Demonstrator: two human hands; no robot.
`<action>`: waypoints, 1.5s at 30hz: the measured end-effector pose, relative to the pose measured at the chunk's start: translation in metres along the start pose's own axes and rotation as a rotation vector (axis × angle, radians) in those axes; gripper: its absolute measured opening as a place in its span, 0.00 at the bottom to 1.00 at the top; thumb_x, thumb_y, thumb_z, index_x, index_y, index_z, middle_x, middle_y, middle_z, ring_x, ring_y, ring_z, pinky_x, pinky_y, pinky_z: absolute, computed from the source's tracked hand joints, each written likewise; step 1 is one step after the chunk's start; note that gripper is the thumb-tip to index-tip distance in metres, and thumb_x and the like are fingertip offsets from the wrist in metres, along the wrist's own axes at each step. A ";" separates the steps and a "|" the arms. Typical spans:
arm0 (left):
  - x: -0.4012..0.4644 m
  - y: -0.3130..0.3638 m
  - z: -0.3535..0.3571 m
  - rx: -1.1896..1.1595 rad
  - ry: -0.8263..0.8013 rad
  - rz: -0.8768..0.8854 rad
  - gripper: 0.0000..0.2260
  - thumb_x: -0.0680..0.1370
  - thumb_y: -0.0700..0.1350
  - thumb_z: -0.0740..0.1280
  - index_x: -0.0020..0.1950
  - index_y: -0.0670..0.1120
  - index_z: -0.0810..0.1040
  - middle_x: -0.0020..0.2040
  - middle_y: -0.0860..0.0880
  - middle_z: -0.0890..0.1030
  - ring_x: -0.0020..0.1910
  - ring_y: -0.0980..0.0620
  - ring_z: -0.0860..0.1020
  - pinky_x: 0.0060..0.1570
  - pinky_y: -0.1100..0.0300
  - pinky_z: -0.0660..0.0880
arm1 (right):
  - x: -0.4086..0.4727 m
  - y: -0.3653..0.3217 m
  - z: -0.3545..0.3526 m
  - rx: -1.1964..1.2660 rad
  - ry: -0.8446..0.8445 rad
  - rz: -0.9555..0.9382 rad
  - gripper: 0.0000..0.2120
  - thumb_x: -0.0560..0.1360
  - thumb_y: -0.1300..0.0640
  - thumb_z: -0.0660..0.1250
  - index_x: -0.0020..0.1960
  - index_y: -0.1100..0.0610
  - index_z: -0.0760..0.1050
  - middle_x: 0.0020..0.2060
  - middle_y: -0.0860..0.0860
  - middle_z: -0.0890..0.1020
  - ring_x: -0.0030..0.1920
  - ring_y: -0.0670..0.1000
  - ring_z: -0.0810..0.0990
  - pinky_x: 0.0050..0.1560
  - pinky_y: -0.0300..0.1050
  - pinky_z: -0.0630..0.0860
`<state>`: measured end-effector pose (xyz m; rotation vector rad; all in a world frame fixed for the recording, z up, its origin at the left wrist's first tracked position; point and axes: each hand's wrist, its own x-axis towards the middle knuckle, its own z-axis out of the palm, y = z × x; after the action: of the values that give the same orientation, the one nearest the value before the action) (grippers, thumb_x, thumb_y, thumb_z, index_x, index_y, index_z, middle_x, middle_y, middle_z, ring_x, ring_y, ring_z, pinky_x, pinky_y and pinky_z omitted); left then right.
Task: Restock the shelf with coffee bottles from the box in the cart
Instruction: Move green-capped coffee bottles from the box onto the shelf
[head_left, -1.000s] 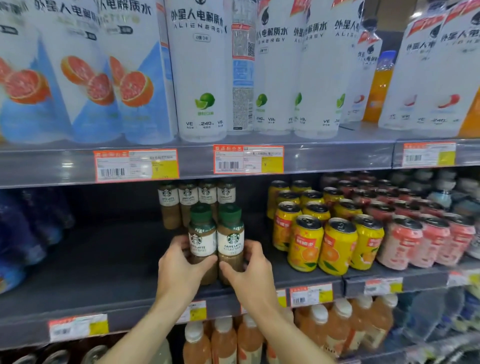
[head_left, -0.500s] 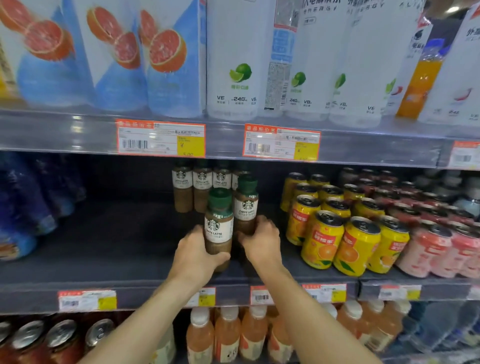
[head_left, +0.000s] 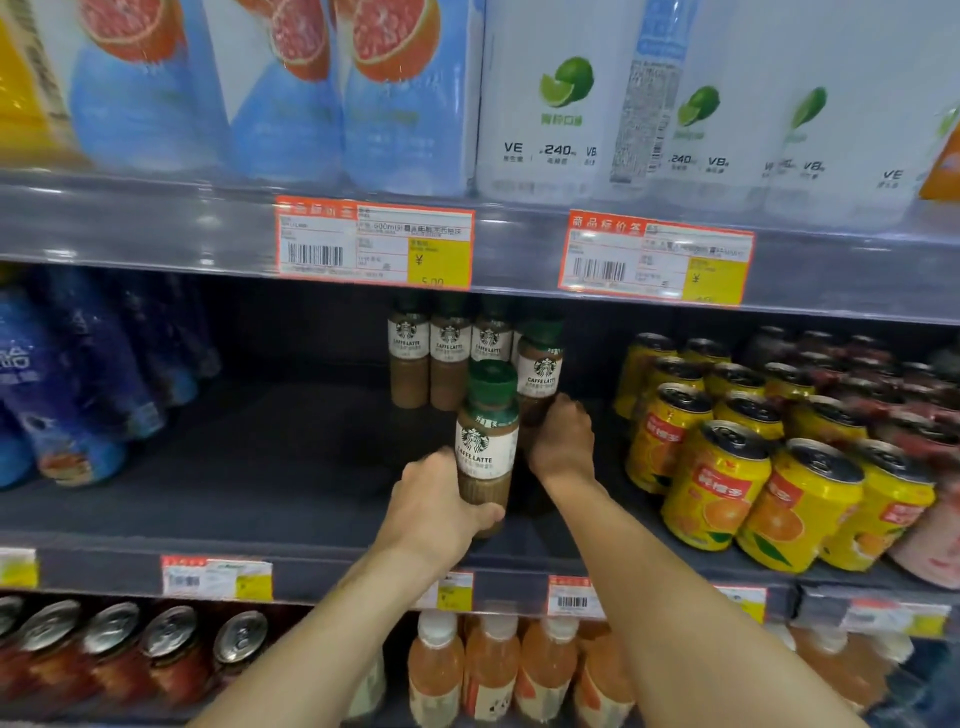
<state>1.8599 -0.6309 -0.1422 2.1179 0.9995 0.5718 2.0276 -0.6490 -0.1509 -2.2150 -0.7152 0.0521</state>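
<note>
- Green-capped brown coffee bottle with a white Caffe Latte label (head_left: 485, 447) stood upright on the dark grey middle shelf (head_left: 234, 467), near its front edge.
- Left hand (head_left: 434, 512) grasped that bottle low down, fingers curled round its base.
- Right hand (head_left: 563, 441) gripped a second green-capped coffee bottle (head_left: 540, 371), just behind and right of the first.
- Row of matching coffee bottles (head_left: 449, 353) stood behind both.
- Yellow orange-drink cans (head_left: 727, 467) stood to the right.

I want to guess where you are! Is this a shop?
Most likely a shop's drinks aisle: price tags on the shelf edges, rows of cans, and many of the same coffee bottles.
</note>
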 end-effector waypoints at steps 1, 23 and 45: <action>0.000 0.000 -0.001 0.007 -0.003 -0.005 0.22 0.68 0.47 0.78 0.60 0.49 0.77 0.55 0.51 0.82 0.55 0.51 0.79 0.57 0.56 0.77 | 0.001 -0.001 0.001 0.004 -0.002 0.008 0.20 0.72 0.55 0.72 0.60 0.65 0.74 0.58 0.62 0.77 0.59 0.63 0.76 0.56 0.50 0.74; 0.027 -0.011 0.008 -0.021 0.015 -0.013 0.24 0.65 0.49 0.80 0.58 0.46 0.80 0.56 0.47 0.81 0.57 0.48 0.78 0.60 0.52 0.76 | -0.078 0.047 -0.036 -0.456 -0.346 -0.194 0.37 0.78 0.33 0.52 0.76 0.57 0.59 0.77 0.54 0.59 0.78 0.53 0.52 0.74 0.48 0.55; 0.111 -0.004 0.035 -0.059 0.069 -0.013 0.20 0.65 0.46 0.80 0.55 0.43 0.82 0.53 0.47 0.83 0.55 0.49 0.80 0.52 0.62 0.72 | -0.094 0.058 -0.035 -0.627 -0.262 -0.354 0.48 0.69 0.31 0.30 0.79 0.59 0.53 0.78 0.55 0.53 0.78 0.50 0.50 0.75 0.43 0.46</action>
<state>1.9472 -0.5554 -0.1577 2.0511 1.0212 0.6639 1.9851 -0.7511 -0.1857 -2.6531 -1.4145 -0.0715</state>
